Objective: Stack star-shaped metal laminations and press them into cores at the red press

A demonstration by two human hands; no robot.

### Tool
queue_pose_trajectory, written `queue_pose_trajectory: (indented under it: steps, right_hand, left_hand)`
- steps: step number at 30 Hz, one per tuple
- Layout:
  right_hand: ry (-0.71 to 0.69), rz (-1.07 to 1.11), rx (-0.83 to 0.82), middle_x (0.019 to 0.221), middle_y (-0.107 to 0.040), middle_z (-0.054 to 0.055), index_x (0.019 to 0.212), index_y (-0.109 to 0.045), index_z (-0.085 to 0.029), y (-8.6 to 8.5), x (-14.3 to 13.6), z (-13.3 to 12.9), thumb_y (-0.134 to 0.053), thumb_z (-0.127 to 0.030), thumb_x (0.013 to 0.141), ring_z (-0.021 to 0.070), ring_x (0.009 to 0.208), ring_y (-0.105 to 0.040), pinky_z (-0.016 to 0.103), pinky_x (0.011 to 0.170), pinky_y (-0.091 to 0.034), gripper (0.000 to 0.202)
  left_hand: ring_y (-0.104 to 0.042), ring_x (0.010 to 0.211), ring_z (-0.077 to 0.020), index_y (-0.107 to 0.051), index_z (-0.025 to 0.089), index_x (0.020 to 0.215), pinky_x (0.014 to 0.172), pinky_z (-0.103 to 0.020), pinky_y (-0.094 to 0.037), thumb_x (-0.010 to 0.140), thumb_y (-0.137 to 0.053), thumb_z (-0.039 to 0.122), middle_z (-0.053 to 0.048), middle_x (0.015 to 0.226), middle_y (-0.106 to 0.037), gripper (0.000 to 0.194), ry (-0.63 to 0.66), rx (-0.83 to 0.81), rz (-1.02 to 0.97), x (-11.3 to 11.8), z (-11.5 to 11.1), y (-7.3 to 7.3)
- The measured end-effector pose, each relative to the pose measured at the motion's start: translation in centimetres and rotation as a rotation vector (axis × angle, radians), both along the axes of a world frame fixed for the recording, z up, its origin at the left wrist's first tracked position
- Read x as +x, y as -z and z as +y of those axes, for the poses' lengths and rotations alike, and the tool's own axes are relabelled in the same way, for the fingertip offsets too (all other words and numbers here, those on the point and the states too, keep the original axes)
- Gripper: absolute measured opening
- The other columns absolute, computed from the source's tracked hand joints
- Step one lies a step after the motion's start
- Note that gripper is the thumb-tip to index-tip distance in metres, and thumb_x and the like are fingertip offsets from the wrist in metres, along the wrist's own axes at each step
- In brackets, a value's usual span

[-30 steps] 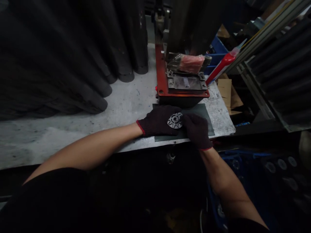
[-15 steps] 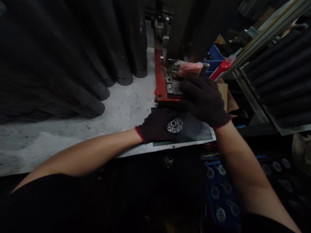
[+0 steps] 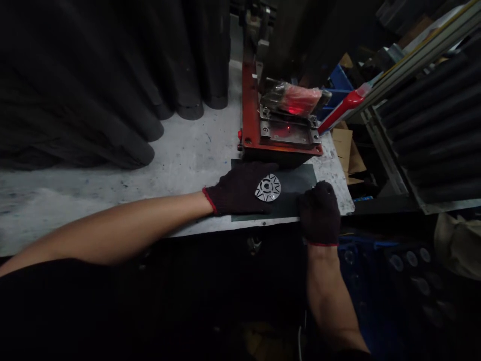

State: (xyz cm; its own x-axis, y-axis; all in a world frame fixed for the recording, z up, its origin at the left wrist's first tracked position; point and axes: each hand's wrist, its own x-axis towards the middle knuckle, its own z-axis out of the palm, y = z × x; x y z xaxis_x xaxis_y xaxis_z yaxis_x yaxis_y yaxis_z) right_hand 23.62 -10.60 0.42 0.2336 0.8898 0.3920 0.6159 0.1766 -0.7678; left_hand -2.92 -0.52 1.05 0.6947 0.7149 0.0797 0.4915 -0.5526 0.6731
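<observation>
My left hand, in a dark glove with a red cuff, holds a silver metal disc at its fingers. The disc has a centre hole, zigzag cutouts and a pointed lower left side. Beneath them lies a dark green mat at the bench's front edge. My right hand, gloved the same way, is closed at the mat's right end; what its fingers hold, if anything, is hidden. Just beyond the mat stands a red-framed fixture with a metal plate on which a small red light spot shows.
Dark rolls or tubes stand along the bench's left side. A plastic-wrapped pink-red bundle sits above the fixture plate. To the right are a red bottle, cardboard and a metal rail. Trays of round parts lie below the bench.
My right hand has drawn back from the fixture toward me and closed, uncovering the metal plate and red light. My left hand still holds the disc, which now faces up more squarely.
</observation>
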Motion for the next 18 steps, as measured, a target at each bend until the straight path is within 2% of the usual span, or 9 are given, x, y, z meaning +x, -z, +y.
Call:
queue_pose_trajectory:
  steps: [2,4,6,9,13,18]
  right_hand:
    - [0.057,-0.074,-0.015,0.101,-0.075,0.010,0.090,-0.072,-0.027,-0.6,-0.7,-0.2,-0.073,-0.044,0.098,0.0242,0.084,-0.065,0.042,0.076,-0.058,0.018]
    - [0.079,-0.052,-0.070,0.107,-0.079,0.010,0.095,-0.078,-0.026,-1.3,-1.9,0.3,-0.069,-0.041,0.098,0.0248,0.090,-0.069,0.042,0.082,-0.060,0.018]
    - [0.045,0.052,-0.137,0.101,-0.082,0.008,0.100,-0.084,-0.025,-1.9,-3.1,1.2,-0.062,-0.046,0.103,0.0253,0.090,-0.073,0.041,0.085,-0.061,0.030]
    - [-0.059,0.105,-0.196,0.095,-0.085,0.007,0.090,-0.086,-0.026,-2.2,-4.5,2.7,-0.059,-0.053,0.104,0.0277,0.097,-0.079,0.042,0.092,-0.064,0.041]
    - [-0.116,0.006,-0.238,0.098,-0.089,0.006,0.087,-0.087,-0.026,-2.3,-4.7,3.6,-0.061,-0.052,0.104,0.0292,0.096,-0.081,0.044,0.094,-0.064,0.040]
    - [-0.148,-0.276,-0.235,0.100,-0.090,0.008,0.095,-0.090,-0.026,-3.2,-4.6,2.4,-0.061,-0.051,0.109,0.0309,0.095,-0.082,0.043,0.089,-0.063,0.040]
  left_hand:
    - [-0.065,0.153,-0.0412,-0.054,0.029,0.176,0.130,-0.052,-0.054,0.078,-0.106,0.055,-0.013,0.168,-0.065,0.114,-0.027,0.015,0.023,0.1,-0.3,-0.3]
    - [-0.065,0.151,-0.0413,-0.054,0.030,0.176,0.130,-0.053,-0.054,0.082,-0.102,0.056,-0.012,0.168,-0.065,0.109,-0.025,0.023,0.030,0.2,-0.4,-0.6]
    - [-0.066,0.149,-0.0410,-0.055,0.028,0.175,0.128,-0.053,-0.054,0.085,-0.099,0.053,-0.012,0.166,-0.067,0.103,-0.013,0.020,0.037,0.3,-0.4,-1.1]
    - [-0.069,0.146,-0.0402,-0.063,0.026,0.167,0.125,-0.051,-0.057,0.086,-0.094,0.050,-0.012,0.162,-0.070,0.090,-0.005,0.013,0.060,0.7,-0.4,-1.7]
    - [-0.071,0.144,-0.0402,-0.066,0.022,0.163,0.123,-0.053,-0.058,0.090,-0.088,0.049,-0.015,0.160,-0.072,0.081,0.007,0.021,0.024,0.9,-0.4,-2.1]
    - [-0.074,0.138,-0.0412,-0.072,0.022,0.155,0.118,-0.053,-0.059,0.092,-0.087,0.055,-0.015,0.155,-0.075,0.072,-0.002,-0.003,-0.006,1.1,-0.5,-2.2]
